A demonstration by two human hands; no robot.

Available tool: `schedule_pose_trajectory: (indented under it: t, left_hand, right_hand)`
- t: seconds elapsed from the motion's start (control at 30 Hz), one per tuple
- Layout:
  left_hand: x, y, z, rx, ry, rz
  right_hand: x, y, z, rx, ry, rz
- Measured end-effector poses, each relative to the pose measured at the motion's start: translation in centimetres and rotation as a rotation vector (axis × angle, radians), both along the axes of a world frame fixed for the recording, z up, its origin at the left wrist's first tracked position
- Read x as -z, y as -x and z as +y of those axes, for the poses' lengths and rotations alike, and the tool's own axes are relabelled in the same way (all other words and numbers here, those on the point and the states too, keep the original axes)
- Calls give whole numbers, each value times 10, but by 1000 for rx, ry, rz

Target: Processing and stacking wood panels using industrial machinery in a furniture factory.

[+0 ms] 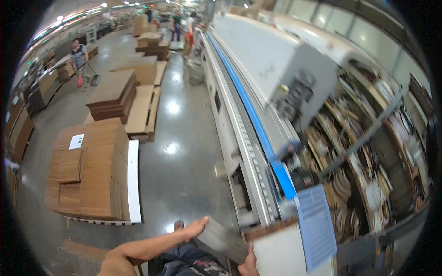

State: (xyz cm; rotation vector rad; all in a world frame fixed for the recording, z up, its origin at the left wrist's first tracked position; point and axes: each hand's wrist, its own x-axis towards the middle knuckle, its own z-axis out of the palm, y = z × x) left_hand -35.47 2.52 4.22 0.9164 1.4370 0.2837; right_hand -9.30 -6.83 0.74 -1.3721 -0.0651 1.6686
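Observation:
A narrow grey-white panel (222, 240) slants between my two hands, slightly smeared by motion. My left hand (197, 228) grips its far left end, with the arm stretched forward over my lap. Close to me, my right hand (249, 265) is closed at the panel's right end, its thumb pointing up and the other fingers mostly hidden. Just right of that hand lies a white board surface (280, 250) with a brown far edge. A blue printed sheet (316, 227) hangs along its right side.
A long machine (258, 50) with a blue strip (251, 106) runs away on my right. Shelves (368, 170) of coiled strips stand beyond. On the left are a wrapped carton stack (99, 170) and brown boards (110, 92) on pallets. A person (79, 57) holds a long-handled dustpan; others stand far off.

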Motion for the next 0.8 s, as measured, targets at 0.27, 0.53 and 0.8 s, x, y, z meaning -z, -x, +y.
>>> schedule_pose_trajectory:
  t: [0.27, 0.53, 0.8]
  left_hand:
    - [14, 150, 159, -197, -70, -185]
    - [3, 265, 338, -338, -138, -190]
    - [2, 399, 516, -677, -146, -89]
  right_hand:
    - [-23, 142, 200, -102, 224, -135]
    - [-19, 254, 431, -388, 126, -330]
    - [-3, 385, 691, -879, 10, -553]
